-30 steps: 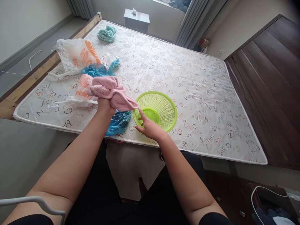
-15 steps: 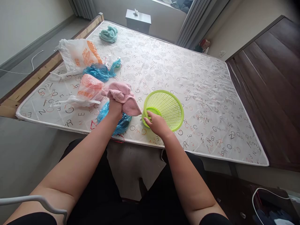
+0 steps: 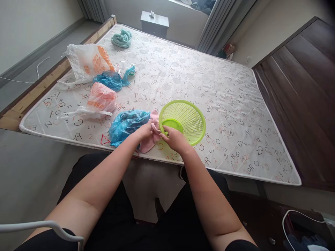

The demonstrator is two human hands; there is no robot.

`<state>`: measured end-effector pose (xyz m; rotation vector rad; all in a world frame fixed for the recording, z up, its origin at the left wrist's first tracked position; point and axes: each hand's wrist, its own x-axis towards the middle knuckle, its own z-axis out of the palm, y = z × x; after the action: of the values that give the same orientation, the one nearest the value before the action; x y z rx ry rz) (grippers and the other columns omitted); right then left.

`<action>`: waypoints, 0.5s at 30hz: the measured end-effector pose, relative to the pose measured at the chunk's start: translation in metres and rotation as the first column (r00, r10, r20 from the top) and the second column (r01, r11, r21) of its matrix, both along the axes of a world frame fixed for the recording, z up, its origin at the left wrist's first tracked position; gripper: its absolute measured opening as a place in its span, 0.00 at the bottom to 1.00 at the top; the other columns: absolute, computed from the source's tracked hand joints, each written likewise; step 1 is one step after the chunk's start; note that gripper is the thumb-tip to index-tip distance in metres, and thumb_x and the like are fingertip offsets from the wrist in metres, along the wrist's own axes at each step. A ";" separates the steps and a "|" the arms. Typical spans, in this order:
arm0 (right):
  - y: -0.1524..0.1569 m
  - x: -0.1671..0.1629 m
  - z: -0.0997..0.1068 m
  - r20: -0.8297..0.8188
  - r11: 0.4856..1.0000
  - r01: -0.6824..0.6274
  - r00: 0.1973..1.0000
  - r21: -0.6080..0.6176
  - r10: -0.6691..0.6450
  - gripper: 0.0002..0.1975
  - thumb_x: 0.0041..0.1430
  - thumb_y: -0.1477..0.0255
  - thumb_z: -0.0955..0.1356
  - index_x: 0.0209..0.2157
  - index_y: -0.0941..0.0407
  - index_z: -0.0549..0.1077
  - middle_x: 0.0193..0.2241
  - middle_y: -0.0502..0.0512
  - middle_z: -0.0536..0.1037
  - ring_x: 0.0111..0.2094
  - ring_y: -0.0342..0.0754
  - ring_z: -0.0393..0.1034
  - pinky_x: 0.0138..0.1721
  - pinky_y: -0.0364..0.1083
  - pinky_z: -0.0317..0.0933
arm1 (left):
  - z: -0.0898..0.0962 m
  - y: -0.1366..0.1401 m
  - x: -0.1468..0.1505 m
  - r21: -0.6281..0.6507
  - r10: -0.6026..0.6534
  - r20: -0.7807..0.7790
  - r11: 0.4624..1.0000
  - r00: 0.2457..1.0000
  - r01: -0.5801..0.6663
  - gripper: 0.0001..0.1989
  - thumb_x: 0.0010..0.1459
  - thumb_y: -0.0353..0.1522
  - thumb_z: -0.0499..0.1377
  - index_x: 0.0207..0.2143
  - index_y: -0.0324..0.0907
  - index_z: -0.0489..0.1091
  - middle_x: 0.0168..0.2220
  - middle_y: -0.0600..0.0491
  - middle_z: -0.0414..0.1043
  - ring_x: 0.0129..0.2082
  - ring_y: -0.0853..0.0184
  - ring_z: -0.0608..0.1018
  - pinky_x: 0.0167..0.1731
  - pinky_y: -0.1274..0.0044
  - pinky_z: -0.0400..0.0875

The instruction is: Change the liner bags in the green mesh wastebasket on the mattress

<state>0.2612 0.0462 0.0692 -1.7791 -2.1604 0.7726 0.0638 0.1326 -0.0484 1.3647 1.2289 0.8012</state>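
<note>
A lime-green plastic basket (image 3: 192, 118) lies tilted near the mattress's front edge, its wide mouth turned up toward me. My right hand (image 3: 174, 138) grips the left part of its rim, thumb and fingers on either side. My left hand (image 3: 145, 131) is closed on a pink cloth (image 3: 148, 144), pressed against the basket's outer left side; part of the cloth hangs below the hand. Just left of that hand sits a crumpled blue plastic bag (image 3: 123, 127). The inside of the basket shows its mesh wall and solid base.
On the mattress (image 3: 235, 104) lie a pink plastic bag (image 3: 102, 96), a white and orange bag (image 3: 87, 61), another blue bag (image 3: 112, 80) and a teal cloth (image 3: 122, 38). A dark headboard (image 3: 300, 97) rises at right; a small cabinet (image 3: 154, 22) stands beyond.
My left hand has moved right and down with the pink cloth, from above the blue bag to the basket's left side. My right hand stays on the basket's rim.
</note>
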 end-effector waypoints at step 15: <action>-0.014 0.010 0.017 0.043 0.947 0.053 0.997 0.318 -0.071 0.17 0.69 0.68 0.65 0.57 0.52 0.74 0.56 0.62 0.78 0.58 0.61 0.69 0.68 0.69 0.47 | 0.031 0.011 -0.136 -0.032 0.072 -0.564 0.994 0.823 -0.109 0.15 0.33 0.23 0.70 0.26 0.44 0.74 0.21 0.52 0.70 0.32 0.52 0.78 0.41 0.67 0.73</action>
<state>0.2715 0.0321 0.0857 -1.7061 -2.1071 0.3403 -0.0722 0.1437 -0.0171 1.5562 1.7730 0.4170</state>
